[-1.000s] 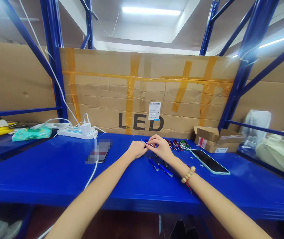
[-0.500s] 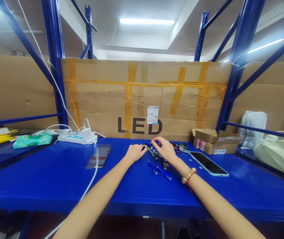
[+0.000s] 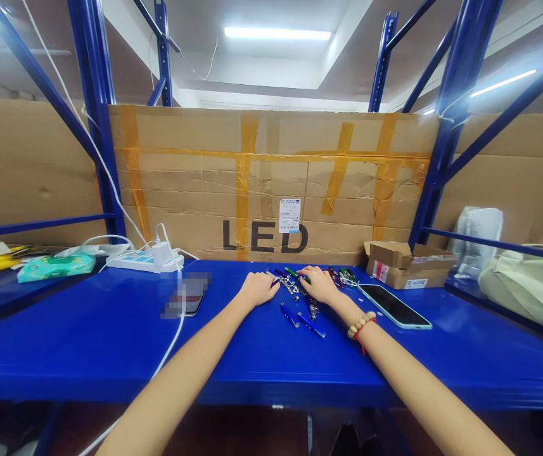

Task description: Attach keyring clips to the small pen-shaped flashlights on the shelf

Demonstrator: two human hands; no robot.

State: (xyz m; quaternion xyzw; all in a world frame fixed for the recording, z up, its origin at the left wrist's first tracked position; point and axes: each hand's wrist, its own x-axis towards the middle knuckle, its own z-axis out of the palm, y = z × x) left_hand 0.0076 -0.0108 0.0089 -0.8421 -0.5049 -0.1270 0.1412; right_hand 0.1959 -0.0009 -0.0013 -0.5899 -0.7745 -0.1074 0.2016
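The left hand (image 3: 258, 288) and right hand (image 3: 319, 285) lie side by side on the worktop (image 3: 271, 361), with a heap of small tools (image 3: 293, 285) between and just behind them. Two loose tools (image 3: 302, 316) lie just before the right hand. A phone (image 3: 395, 305) lies right of that hand, with a small carton (image 3: 407, 266) behind it. Left of the left hand lies a second phone (image 3: 188, 299), with a power strip (image 3: 142, 259) behind it. A cardboard panel (image 3: 271, 183) stands along the back edge.

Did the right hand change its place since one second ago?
Yes. The right hand shifted right, toward the phone, and away from the left hand, which it was touching before; small metal items now show between them.
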